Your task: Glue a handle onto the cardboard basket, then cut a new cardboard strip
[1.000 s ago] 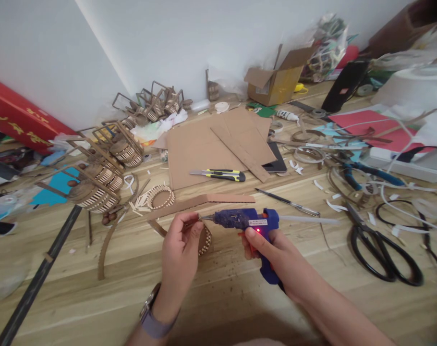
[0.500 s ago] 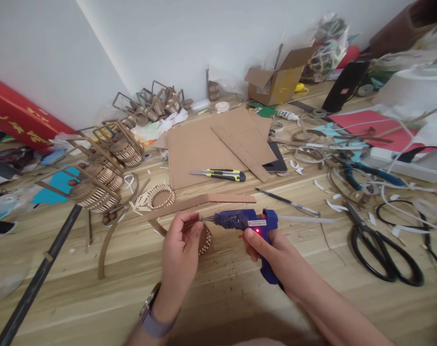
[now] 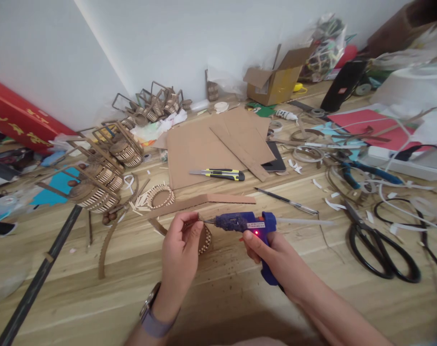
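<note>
My left hand (image 3: 181, 252), with a watch on its wrist, is closed round a small round cardboard basket (image 3: 205, 240) edged with short pale sticks. Fingers hide most of the basket. In my right hand (image 3: 281, 257) is a blue hot glue gun (image 3: 236, 221), its red light lit and a glue stick (image 3: 307, 221) jutting from its back. The metal nozzle points left and reaches the fingertips of my left hand; whether it touches the basket I cannot tell. Just beyond lie a bent cardboard strip (image 3: 207, 198) and a second stick-edged ring (image 3: 161, 196).
A utility knife (image 3: 222, 174) lies on flat cardboard (image 3: 189, 144). Black-handled scissors (image 3: 380, 250) and a pen (image 3: 285, 200) are at the right. Several handled baskets (image 3: 96, 187) stand at the left near a dark pole (image 3: 42, 274). An open carton (image 3: 274, 79) is at the back.
The glue gun's nozzle has shifted very slightly right and down by my left fingertips. Both hands keep their grips, and the view has moved a little.
</note>
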The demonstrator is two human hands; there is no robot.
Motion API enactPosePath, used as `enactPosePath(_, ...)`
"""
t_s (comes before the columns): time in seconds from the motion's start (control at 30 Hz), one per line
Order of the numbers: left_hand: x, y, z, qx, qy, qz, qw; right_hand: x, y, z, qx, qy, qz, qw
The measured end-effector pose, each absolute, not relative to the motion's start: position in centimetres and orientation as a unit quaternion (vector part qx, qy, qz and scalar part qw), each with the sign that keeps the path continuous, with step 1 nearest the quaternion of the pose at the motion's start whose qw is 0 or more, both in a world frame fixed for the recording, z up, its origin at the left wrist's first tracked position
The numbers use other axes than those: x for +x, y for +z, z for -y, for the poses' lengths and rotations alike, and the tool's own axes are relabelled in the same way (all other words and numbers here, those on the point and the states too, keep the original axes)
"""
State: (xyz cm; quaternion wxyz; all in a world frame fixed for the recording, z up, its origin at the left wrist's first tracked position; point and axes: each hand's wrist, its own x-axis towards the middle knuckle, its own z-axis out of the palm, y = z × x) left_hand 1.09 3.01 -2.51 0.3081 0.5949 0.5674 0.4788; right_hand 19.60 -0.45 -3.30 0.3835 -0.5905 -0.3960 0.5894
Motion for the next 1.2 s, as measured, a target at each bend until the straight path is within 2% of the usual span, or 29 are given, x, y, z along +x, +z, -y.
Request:
enactPosePath(0.53, 1.2, -2.5, -3.0, 0.582, 0.475, -0.573, 0.327, 19.5, -3.9, 1.5, -0.619, 0.567, 0.385, 0.383)
enactPosePath(0.67, 1.2, -2.4, -3.1, 0.582, 0.468, -0.583, 0.321, 20.5, -4.3, 2.1, -0.598, 0.573, 0.383, 0.409)
enactPosePath(0.87, 1.2, -2.4, -3.1, 0.581, 0.472, -0.574, 0.332, 23.1, -4.7, 2.9, -0.495, 0.698, 0.234, 0.462)
enactPosePath(1.0, 1.4, -2.3, -3.2, 0.581, 0.476, -0.567, 0.339, 24.7, -5.4, 3.7, -0.390, 0.808, 0.197, 0.396)
enactPosePath(1.2, 1.4, -1.9, -3.3, 0.600, 0.472, -0.558, 0.325, 25.6, -6.0, 5.1, -0.412, 0.802, 0.233, 0.364)
